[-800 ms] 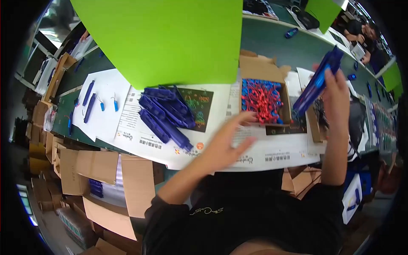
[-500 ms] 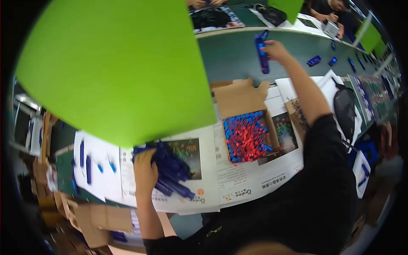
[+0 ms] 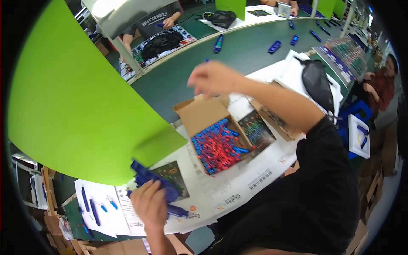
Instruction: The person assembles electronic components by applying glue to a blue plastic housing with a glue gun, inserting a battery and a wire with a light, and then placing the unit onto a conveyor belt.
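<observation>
One heap of long blue-violet plastic casings (image 3: pixel 171 191) under the left hand (image 3: pixel 149 204)

Its fingers curl over the heap, apparently placed there for easy reach; whether they grip a casing, I cannot tell. The right hand (image 3: pixel 216 78), loosely bent and seemingly empty, hovers over the green worktop (image 3: pixel 165 85). An open brown cardboard box (image 3: pixel 206 112) has its flap folded back, presumably for access. Casings look glossy, narrow, and overlap on printed white sheets (image 3: pixel 263 168).
</observation>
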Motion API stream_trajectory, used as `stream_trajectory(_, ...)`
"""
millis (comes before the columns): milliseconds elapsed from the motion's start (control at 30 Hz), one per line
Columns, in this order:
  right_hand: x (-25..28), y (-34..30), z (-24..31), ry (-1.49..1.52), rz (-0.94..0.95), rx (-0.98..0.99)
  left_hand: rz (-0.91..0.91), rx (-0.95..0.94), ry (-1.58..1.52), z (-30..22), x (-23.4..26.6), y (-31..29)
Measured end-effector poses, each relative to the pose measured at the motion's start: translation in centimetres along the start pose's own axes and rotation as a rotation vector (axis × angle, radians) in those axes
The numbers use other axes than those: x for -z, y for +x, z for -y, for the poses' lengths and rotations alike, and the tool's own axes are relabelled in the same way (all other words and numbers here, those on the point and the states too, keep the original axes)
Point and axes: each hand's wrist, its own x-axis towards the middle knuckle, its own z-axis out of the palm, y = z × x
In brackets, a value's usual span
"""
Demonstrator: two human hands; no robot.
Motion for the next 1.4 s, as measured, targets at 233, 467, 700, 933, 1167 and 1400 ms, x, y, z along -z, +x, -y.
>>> stream_trajectory(233, -12.4, -19.8, -1.7, 0.549, -0.092, 0.039, -0.015, -0.367, -0.394, -12.2, -6.1, 0.0)
stream_trajectory(467, -14.6, -25.5, -3.1, 0.525, -0.526, 0.123, 0.253, 0.769, -1.611, -16.9, -10.3, -4.7)
stream_trajectory(700, -7.0, -30.1, -5.1, 0.062, -1.171, 0.111, 0.329, 0.921, -1.793, -15.7, -10.3, -7.0)
stream_trajectory(933, 4.5, -31.5, -14.4, -0.251, -0.602, -0.923, 0.44, 0.986, -1.814, -12.8, -13.3, -9.3)
stream_trajectory(1167, 0.9, -28.9, -11.1, -0.526, -0.776, -0.689, 0.48, 1.023, -1.778, -12.2, -13.0, -9.5)
stream_trajectory(1400, 1.3, -28.4, -11.9, -0.306, -0.767, -0.642, 0.472, 1.082, -1.847, -11.7, -12.4, -9.5)
